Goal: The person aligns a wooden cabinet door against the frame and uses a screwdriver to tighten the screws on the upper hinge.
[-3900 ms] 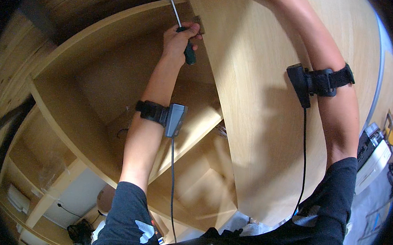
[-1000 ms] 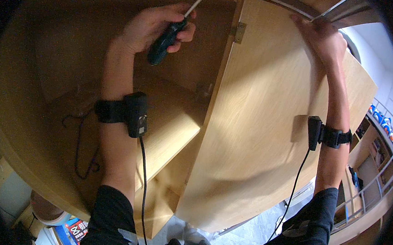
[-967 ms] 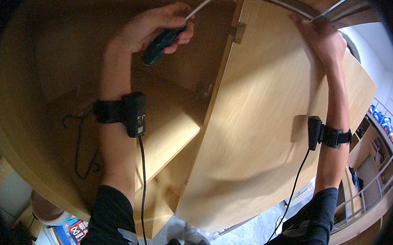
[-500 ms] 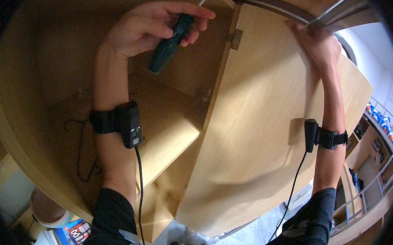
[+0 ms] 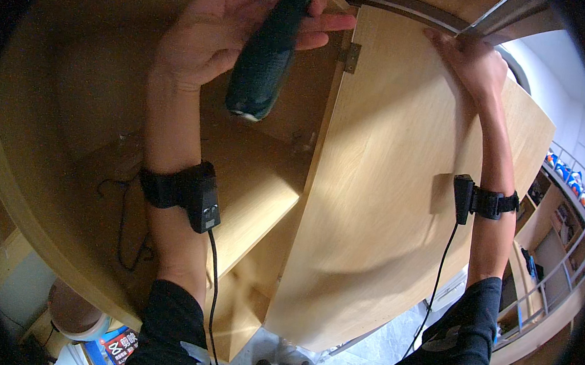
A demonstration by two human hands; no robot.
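Observation:
My left hand (image 5: pixel 229 25) is raised at the top of the view and grips a screwdriver with a dark green handle (image 5: pixel 266 55); its shaft runs up out of sight near the cabinet's top edge. My right hand (image 5: pixel 469 59) presses against the upper part of a light wooden cabinet door (image 5: pixel 385 209), holding it near its top edge. A small metal hinge (image 5: pixel 350 56) sits on the door's upper left edge, just right of the screwdriver. Both wrists wear black bands with cabled sensors.
The open wooden cabinet (image 5: pixel 95 101) has an inner shelf (image 5: pixel 250 200) with a loose black cable (image 5: pixel 122 238) lying on it. A metal rail (image 5: pixel 501 17) runs overhead. Shelving with coloured items (image 5: pixel 556 201) stands at the right; a tape roll (image 5: pixel 76 313) lies below left.
My left hand with the screwdriver has risen toward the top of the cabinet beside the hinge. My view has tilted further up. My right hand stays on the door.

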